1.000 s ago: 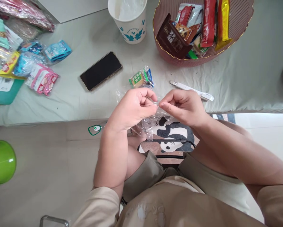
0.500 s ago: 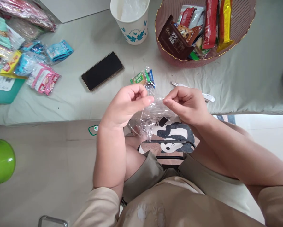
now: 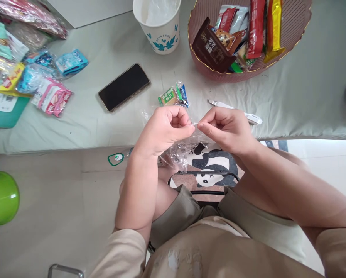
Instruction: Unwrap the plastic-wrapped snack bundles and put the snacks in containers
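Observation:
Both hands pinch the top edge of a crinkled clear plastic bag (image 3: pixel 180 152) that hangs between them over the table's near edge. My left hand (image 3: pixel 164 131) is closed with thumb and forefinger on the plastic. My right hand (image 3: pixel 227 129) is closed too, and its fingertips almost meet the left ones. Just beyond the hands lies a small green and blue snack packet (image 3: pixel 173 95). A white pen-like tool (image 3: pixel 239 112) lies partly hidden behind my right hand.
A black phone (image 3: pixel 123 87) lies on the pale tablecloth (image 3: pixel 291 96). Behind stand a white paper cup (image 3: pixel 158 25) and a pink basket (image 3: pixel 294 27) full of snack packets. Several wrapped snacks (image 3: pixel 53 96) lie at left by a teal box (image 3: pixel 5 112). A green round object (image 3: pixel 0 197) sits low left.
My hands drew apart and stretched the plastic half a second ago; now they have come back together, fingertips nearly touching on the bag's edge.

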`<state>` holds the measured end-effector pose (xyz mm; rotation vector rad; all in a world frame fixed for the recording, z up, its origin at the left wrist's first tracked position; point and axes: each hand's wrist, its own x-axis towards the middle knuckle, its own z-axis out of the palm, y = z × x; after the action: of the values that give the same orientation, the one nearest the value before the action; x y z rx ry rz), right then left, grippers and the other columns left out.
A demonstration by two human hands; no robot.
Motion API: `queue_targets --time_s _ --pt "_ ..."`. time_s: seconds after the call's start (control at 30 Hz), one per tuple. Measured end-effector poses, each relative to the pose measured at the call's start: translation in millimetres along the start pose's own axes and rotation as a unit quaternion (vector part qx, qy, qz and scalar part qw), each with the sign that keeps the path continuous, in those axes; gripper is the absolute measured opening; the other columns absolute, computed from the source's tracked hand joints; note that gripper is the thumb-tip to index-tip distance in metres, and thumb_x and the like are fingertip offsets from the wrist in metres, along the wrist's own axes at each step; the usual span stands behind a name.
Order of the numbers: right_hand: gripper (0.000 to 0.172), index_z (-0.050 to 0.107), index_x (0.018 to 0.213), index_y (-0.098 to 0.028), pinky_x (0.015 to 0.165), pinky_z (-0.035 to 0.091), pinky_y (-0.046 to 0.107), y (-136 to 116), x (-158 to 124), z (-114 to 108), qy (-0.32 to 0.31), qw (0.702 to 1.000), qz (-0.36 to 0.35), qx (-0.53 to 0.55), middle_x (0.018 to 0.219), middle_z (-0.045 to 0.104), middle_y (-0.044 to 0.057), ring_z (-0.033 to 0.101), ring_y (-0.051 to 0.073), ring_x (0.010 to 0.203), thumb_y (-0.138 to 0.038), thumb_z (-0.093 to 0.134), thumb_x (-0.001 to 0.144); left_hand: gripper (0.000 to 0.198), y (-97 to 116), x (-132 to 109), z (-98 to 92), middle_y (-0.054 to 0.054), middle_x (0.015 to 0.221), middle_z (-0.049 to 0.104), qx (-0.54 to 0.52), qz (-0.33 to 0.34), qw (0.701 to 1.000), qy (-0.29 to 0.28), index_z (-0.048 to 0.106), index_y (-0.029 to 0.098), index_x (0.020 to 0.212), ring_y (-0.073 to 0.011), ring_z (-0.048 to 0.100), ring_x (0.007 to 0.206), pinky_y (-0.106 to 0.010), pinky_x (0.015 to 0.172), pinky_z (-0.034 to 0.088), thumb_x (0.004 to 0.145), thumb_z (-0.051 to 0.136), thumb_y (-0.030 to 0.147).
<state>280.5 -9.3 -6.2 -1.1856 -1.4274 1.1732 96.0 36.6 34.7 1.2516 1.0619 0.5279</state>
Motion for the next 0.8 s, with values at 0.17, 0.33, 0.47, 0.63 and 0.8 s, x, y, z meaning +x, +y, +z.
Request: queue_targets --time_s 0.17,0.33,0.47,0.63,0.8 --pt "0.048 0.068 0.074 -0.017 0.046 0.029 0.023 -1 1 0 0.007 1.0 0.0 -0.01 0.053 0.047 -0.005 0.038 0.007 0.05 -0.062 0.077 0.085 0.034 -2 0 0.0 0.007 0.059 0.042 0.009 0.011 1.0 0.028 0.042 0.021 0.061 -0.0053 0.033 0.052 -0.023 0.049 0.027 0.062 0.075 0.019" --pt "0.045 0.068 0.074 -0.016 0.045 0.027 0.022 -1 0 0 0.001 1.0 -0.002 -0.012 0.052 0.048 -0.005 0.038 0.007 0.049 -0.058 0.079 0.085 0.013 2 -3 -3.4 0.008 0.049 0.04 0.03 -0.045 0.997 -0.046 0.058 0.02 0.073 -0.007 0.033 0.045 -0.024 0.045 0.021 0.073 0.072 0.021" --pt "0.04 0.069 0.075 -0.016 0.045 0.027 0.022 0 1 0 0.002 1.0 -0.004 -0.021 0.051 0.048 -0.005 0.038 0.007 0.049 -0.053 0.079 0.087 0.016 5 -6 -8.1 0.005 0.049 0.042 0.082 -0.03 0.995 -0.052 0.067 0.017 0.068 -0.0065 0.033 0.046 -0.025 0.045 0.019 0.08 0.073 0.027" --pt "0.031 0.068 0.075 -0.017 0.046 0.03 0.022 1 1 0 0.009 1.0 0.001 -0.015 0.054 0.05 -0.004 0.041 0.007 0.05 -0.043 0.076 0.09 0.035 3 -6 -14.8 0.007 0.048 0.037 0.036 -0.043 0.998 -0.002 0.059 0.019 0.061 -0.0053 0.028 0.045 -0.025 0.045 0.016 0.07 0.088 0.037" --pt "0.039 0.064 0.073 -0.019 0.044 0.026 0.024 -3 -1 -1 0.033 0.999 0.032 0.01 0.055 0.051 -0.004 0.038 0.007 0.048 -0.052 0.077 0.089 0.048 7 -3 -19.9 0.008 0.054 0.023 -0.1 -0.019 0.991 0.082 0.035 0.021 0.059 -0.0043 0.025 0.044 -0.022 0.045 0.024 0.082 0.074 0.036"
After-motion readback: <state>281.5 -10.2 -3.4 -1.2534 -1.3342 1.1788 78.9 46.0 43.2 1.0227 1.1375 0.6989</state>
